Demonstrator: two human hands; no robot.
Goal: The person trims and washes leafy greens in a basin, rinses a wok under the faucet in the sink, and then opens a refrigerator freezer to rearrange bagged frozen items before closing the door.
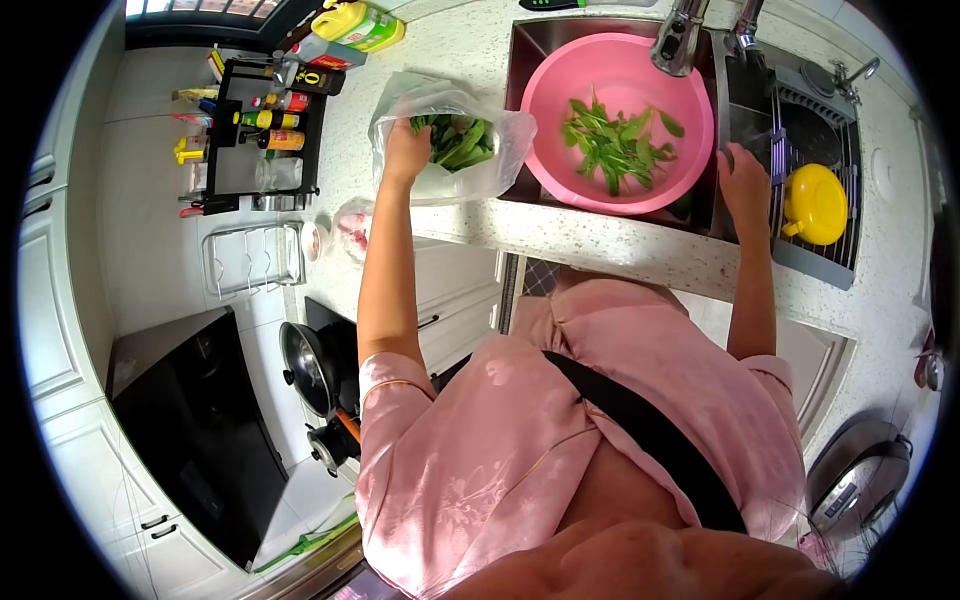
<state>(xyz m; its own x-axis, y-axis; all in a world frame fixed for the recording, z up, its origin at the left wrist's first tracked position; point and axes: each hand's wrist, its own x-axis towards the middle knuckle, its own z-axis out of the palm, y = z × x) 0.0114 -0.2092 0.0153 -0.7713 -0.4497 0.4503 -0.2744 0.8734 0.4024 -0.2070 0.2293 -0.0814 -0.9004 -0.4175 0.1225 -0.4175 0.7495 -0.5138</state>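
A clear plastic bag with green leafy vegetables inside lies open on the counter, left of the sink. My left hand reaches into its mouth, fingers closed at the leaves' left edge; the fingertips are partly hidden. A pink basin sits in the sink and holds more loose green leaves. My right hand rests at the sink's right side, just beyond the basin's rim, with its fingers curled and touching no leaves.
A faucet hangs over the basin's upper right edge. To the right, a yellow bowl sits in a dish rack. A black rack of bottles stands left. Yellow and grey jugs stand behind the bag. A pan is at lower left.
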